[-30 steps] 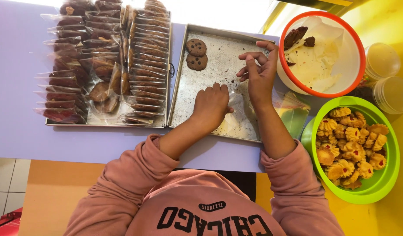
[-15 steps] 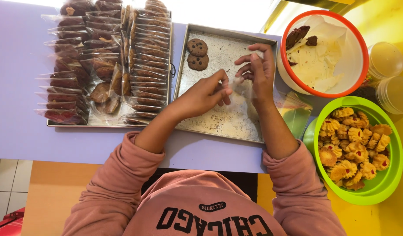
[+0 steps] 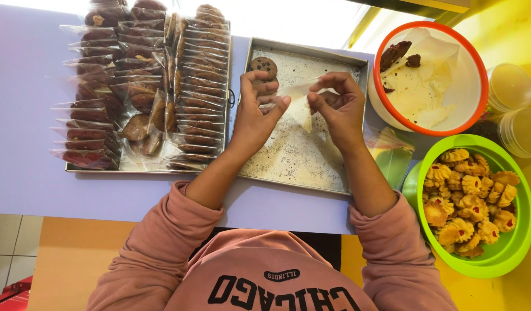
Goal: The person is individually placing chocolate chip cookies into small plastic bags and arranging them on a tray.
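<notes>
You hold the small clear bag (image 3: 297, 101) above the crumb-covered metal tray (image 3: 311, 155), its mouth pulled open between both hands, probably so a cookie can enter. Your left hand (image 3: 257, 109) pinches one edge with its fingers nearly closed, touching the chocolate cookie (image 3: 264, 66) behind it; your right hand (image 3: 337, 106) pinches the other edge.
</notes>
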